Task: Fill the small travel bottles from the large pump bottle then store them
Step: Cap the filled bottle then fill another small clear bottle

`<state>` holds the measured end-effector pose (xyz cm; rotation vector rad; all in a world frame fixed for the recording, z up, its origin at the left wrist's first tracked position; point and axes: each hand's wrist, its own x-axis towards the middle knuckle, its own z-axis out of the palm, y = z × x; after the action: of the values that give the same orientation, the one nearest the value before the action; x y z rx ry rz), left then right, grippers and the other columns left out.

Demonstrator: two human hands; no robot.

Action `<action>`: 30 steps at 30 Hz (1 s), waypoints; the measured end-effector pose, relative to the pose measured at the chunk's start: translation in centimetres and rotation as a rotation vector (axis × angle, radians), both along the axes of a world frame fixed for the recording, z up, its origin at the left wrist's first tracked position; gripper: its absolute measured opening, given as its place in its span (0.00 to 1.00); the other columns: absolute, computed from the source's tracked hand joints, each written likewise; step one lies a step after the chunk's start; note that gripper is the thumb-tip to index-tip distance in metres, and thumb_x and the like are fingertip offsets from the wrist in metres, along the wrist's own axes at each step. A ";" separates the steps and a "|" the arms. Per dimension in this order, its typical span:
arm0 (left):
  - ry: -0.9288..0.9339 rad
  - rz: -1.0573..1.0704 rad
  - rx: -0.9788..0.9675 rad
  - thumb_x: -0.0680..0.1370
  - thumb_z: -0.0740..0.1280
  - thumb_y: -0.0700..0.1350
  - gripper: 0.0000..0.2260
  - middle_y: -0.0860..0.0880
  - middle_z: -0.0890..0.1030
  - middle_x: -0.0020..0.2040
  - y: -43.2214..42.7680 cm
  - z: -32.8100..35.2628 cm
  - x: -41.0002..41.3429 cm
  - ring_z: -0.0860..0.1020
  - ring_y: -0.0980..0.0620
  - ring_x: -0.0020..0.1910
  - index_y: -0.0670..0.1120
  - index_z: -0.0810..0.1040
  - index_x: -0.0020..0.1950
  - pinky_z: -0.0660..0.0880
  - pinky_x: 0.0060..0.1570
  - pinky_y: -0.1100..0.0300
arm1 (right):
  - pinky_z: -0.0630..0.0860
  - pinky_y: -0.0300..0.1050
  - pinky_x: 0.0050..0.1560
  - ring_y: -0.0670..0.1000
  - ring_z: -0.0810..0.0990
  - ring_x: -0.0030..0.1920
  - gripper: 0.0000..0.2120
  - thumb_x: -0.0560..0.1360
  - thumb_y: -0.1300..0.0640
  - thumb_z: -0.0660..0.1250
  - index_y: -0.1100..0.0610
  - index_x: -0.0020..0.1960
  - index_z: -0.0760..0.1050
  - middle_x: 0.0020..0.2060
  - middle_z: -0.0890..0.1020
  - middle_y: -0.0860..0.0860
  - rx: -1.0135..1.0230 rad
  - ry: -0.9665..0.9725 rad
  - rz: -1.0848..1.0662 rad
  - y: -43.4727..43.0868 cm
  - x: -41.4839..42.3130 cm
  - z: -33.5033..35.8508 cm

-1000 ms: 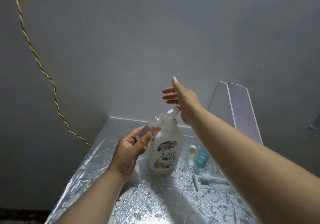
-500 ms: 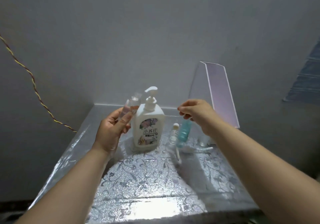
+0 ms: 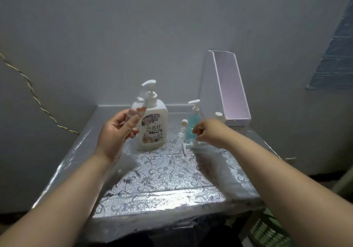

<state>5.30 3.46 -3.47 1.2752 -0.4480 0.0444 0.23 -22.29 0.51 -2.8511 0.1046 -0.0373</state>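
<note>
Head view (1 view only).

1. Your left hand (image 3: 118, 132) grips the small travel bottle (image 3: 136, 111), thumb and fingers curled round its lower body. The bottle is tilted, its mouth raised just beside the nozzle of the large pump bottle (image 3: 152, 126), which stands upright on the foil-covered table (image 3: 152, 174).

2. Your right hand (image 3: 210, 134) has left the pump head. 1.0 s ago it rested there with fingers spread. It now hangs low in front of the teal pump bottle (image 3: 193, 124). Its fingers are curled inward but blurred, so you cannot tell whether they pinch anything.

3. Meaning: the pumping stroke on this bottle appears finished or paused. The fill level cannot be read through the clear wall.

4. A loose pump top (image 3: 188, 146) lies on the table just below your right hand, next to a capped clear bottle (image 3: 182, 132). Judged from this, closing the held bottle is the likely next step. The open box (image 3: 233, 94) at the rear right probably serves for storage.
</note>
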 end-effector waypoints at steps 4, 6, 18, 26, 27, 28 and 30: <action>0.015 -0.021 0.071 0.58 0.76 0.67 0.28 0.52 0.83 0.45 -1.1 -0.5 -1.2 0.76 0.55 0.38 0.53 0.83 0.51 0.72 0.38 0.62 | 0.70 0.47 0.52 0.56 0.77 0.58 0.09 0.74 0.56 0.63 0.51 0.51 0.79 0.50 0.82 0.52 -0.266 0.027 0.071 0.7 -0.1 -1.9; 0.036 -0.046 0.090 0.56 0.77 0.67 0.30 0.50 0.84 0.46 -1.8 -0.7 -1.8 0.78 0.55 0.39 0.52 0.82 0.52 0.73 0.38 0.64 | 0.65 0.49 0.53 0.56 0.75 0.57 0.08 0.74 0.57 0.59 0.51 0.46 0.78 0.48 0.80 0.52 -0.392 0.012 0.076 1.1 0.0 -2.6; 0.156 -0.139 0.099 0.55 0.78 0.66 0.30 0.48 0.84 0.51 -3.6 -2.0 -3.4 0.80 0.48 0.45 0.54 0.83 0.52 0.76 0.45 0.57 | 0.70 0.40 0.44 0.45 0.76 0.38 0.09 0.74 0.61 0.70 0.62 0.54 0.79 0.39 0.81 0.51 1.174 -0.471 -0.030 2.0 -0.6 7.6; 0.130 -0.122 0.117 0.57 0.77 0.66 0.28 0.49 0.84 0.54 -3.3 -2.2 -3.4 0.82 0.47 0.48 0.58 0.82 0.54 0.78 0.46 0.59 | 0.65 0.40 0.41 0.43 0.78 0.39 0.02 0.74 0.59 0.69 0.53 0.46 0.79 0.37 0.84 0.46 1.458 -0.519 0.100 5.6 0.1 8.3; 0.128 -0.122 0.119 0.58 0.77 0.66 0.27 0.49 0.83 0.55 -3.3 -2.2 -3.4 0.82 0.46 0.48 0.59 0.82 0.54 0.78 0.46 0.59 | 0.65 0.39 0.41 0.42 0.78 0.38 0.02 0.74 0.59 0.69 0.53 0.46 0.79 0.38 0.83 0.46 1.461 -0.519 0.111 6.0 0.1 8.4; 0.124 -0.123 0.124 0.58 0.77 0.66 0.27 0.48 0.83 0.55 -3.3 -2.2 -3.4 0.82 0.46 0.49 0.59 0.82 0.54 0.78 0.46 0.58 | 0.65 0.38 0.40 0.41 0.79 0.37 0.02 0.75 0.59 0.68 0.53 0.46 0.79 0.39 0.83 0.46 1.466 -0.520 0.116 6.4 0.1 8.4; 0.116 -0.123 0.133 0.58 0.77 0.66 0.27 0.47 0.83 0.55 -3.3 -2.3 -3.4 0.83 0.45 0.47 0.59 0.82 0.55 0.78 0.45 0.58 | 0.65 0.38 0.41 0.38 0.78 0.35 0.03 0.75 0.60 0.68 0.53 0.46 0.78 0.40 0.82 0.47 1.478 -0.515 0.127 6.9 0.2 8.4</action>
<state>1.92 0.20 -5.74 1.3702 -0.4343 -0.1646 0.42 -15.35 8.88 -1.3087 -0.1209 -0.4474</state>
